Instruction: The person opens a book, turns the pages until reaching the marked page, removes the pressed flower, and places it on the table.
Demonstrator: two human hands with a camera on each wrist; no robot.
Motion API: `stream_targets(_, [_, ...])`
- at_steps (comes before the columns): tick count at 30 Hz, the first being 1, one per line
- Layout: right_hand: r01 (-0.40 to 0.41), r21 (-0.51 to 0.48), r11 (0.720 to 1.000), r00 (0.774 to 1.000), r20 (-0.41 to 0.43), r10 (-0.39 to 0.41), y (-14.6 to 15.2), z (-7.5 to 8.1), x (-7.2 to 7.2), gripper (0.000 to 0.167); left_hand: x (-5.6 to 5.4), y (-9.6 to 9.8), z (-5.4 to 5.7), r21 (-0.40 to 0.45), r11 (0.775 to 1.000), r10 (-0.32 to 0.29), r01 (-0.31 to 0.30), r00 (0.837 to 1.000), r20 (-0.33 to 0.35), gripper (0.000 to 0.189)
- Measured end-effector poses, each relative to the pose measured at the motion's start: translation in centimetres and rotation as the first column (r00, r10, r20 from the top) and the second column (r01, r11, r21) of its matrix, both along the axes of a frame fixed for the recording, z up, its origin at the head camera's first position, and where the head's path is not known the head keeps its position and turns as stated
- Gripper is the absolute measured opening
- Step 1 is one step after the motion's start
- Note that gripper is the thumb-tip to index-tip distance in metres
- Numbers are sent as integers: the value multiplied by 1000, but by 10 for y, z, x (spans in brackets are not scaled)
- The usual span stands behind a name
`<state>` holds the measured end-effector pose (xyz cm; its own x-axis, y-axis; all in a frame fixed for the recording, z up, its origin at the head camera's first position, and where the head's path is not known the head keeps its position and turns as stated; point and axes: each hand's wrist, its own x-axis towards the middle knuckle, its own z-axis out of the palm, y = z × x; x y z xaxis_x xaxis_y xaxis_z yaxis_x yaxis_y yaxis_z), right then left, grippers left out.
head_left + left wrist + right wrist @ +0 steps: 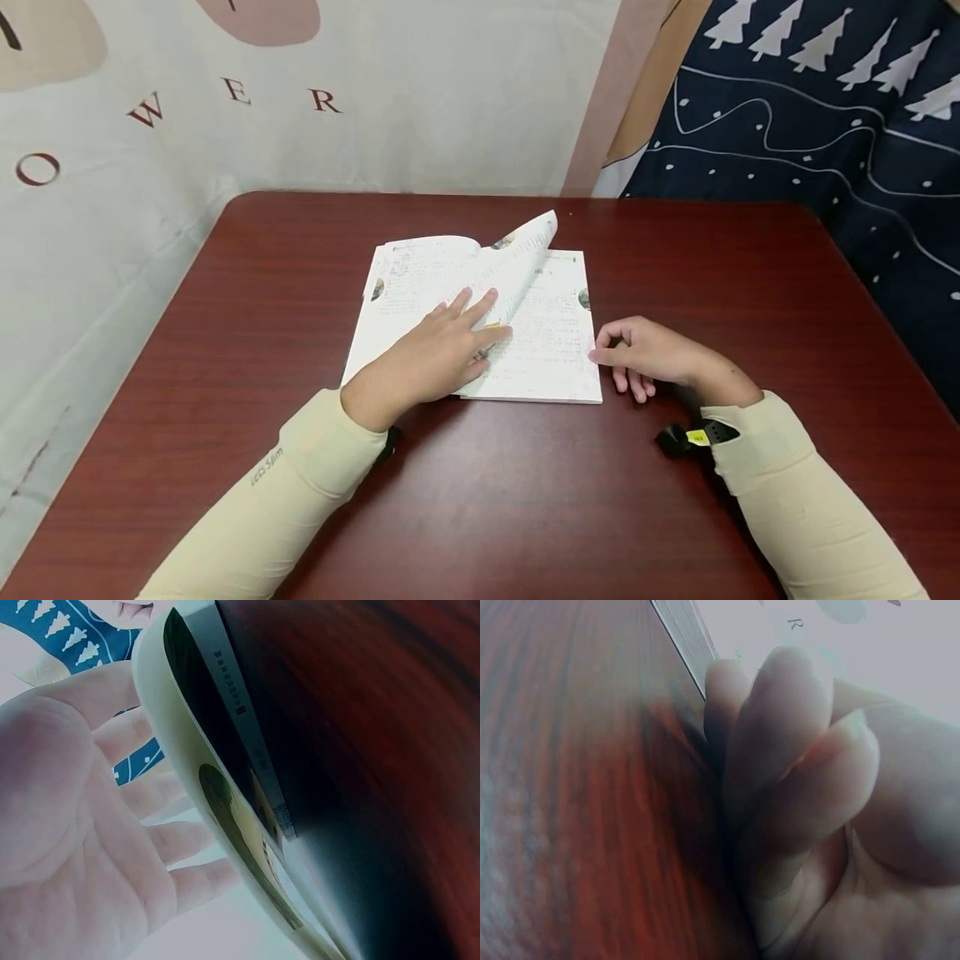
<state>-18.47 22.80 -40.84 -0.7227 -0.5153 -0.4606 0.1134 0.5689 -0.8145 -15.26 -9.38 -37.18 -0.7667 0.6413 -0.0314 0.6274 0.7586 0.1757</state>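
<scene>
1. The book [555, 350] lies open on the reddish-brown table [525, 500], printed pages facing up on both sides of its fold.
2. Between those two sides a loose leaf [525, 262] stands partly raised, curling up past the book's far edge.
3. The left hand [438, 350] reaches in from the book's near left corner and lies across its middle, back of the hand up, at the foot of the raised leaf. Its fingers are spread and fairly straight, curled round nothing.
4. The right hand [648, 350] is at the book's right edge, wrist bent inward. Thumb and forefinger tips come together at that edge, the other fingers curling down beside it; whether a page is caught between the tips, I cannot tell.
5. Both forearms, in pale sleeves [247, 508], come from the near side of the book. A black device [675, 440] sits at the right wrist, to the book's right.
6. Beyond the book hangs a pale lettered cloth [450, 100]; a navy tree-patterned cloth [795, 125] hangs beyond and to its right.
</scene>
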Motion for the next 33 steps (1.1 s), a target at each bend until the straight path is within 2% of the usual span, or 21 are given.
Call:
stream_targets(8, [3,10,1000,1000,2,-3,0,0,2,27,-1,0,2,-46,997,57,-55,998,29,52])
stream_targets(13, [6,7,1000,1000,-1,-6,0,3,0,26,-1,1,2,-46,996,71,-70,997,10,53])
stream_targets(25, [7,4,1000,1000,5,-7,-1,2,0,26,0,1,3,-46,991,128,-125,989,70,57])
stream_targets(33, [8,9,1000,1000,-13,-8,-2,2,1,25,-1,0,0,-72,984,167,-162,984,69,59])
